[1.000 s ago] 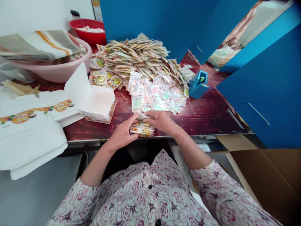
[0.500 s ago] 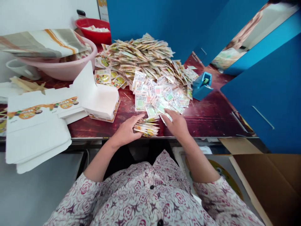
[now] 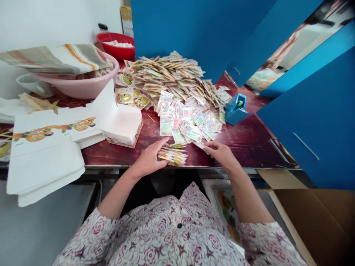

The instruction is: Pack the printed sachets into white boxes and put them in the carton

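My left hand [image 3: 148, 159] is curved round the left end of a small row of packets [image 3: 174, 154] at the table's front edge, thumb and fingers on its sides. To the right, my right hand [image 3: 222, 153] pinches the edge of one flat sachet [image 3: 200, 145] at the front of the loose ones. Clear-backed sachets [image 3: 191, 131] with green and pink patches lie spread just beyond both hands. Behind them rises a large heap of the same packets [image 3: 169, 72].
An open white carton [image 3: 124, 120] joins flattened cartons [image 3: 47, 155] at left. Behind stand a cloth-covered pink basin [image 3: 80, 87] and a red bowl [image 3: 118, 50]. A blue tape dispenser [image 3: 235, 111] stands right of the heap, near blue panels [image 3: 313, 122]. A brown cardboard box [image 3: 313, 218] sits below right.
My right hand has moved right and toward me, from over the loose sachets to the edge of one at their front. The left hand stays at the packet row. The view has shifted slightly.
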The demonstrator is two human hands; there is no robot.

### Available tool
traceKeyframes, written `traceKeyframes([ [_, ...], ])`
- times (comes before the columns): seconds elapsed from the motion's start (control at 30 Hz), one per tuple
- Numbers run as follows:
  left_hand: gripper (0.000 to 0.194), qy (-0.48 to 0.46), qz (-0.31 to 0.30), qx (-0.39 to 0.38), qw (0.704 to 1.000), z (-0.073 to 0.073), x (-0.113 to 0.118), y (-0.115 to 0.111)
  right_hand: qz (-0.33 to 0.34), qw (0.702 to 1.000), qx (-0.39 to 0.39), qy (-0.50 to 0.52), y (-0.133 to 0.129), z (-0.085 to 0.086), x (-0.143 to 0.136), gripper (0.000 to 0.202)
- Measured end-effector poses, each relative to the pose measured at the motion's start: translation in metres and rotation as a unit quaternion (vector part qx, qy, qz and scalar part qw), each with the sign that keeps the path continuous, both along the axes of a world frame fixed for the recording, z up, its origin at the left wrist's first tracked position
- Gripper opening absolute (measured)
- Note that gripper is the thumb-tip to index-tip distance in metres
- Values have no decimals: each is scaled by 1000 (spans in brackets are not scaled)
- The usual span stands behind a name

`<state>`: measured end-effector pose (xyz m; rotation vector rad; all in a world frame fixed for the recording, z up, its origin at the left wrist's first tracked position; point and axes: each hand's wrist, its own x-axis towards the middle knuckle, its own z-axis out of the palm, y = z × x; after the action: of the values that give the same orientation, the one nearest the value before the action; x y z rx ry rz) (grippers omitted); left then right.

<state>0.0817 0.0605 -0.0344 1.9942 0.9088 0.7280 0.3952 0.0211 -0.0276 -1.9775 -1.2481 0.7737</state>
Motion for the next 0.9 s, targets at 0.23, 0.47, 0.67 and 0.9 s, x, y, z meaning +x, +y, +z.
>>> traceKeyframes([
  [0.23,78,3,0,6,1000,0,0,0,-34,964,88,249,1,19,-24,40],
  [0.47,81,-5,-1,1,1000,-1,0,-1,235,968,68,47,38,22,-77,34],
  [0.67,87,-12,21,1,1000,-5,3,-1,370,915,61,-148,39,33,-82,45],
  [0.9,86,2,-19,43,999,-6,1,5,310,945,-57,-86,50,17,-76,41],
])
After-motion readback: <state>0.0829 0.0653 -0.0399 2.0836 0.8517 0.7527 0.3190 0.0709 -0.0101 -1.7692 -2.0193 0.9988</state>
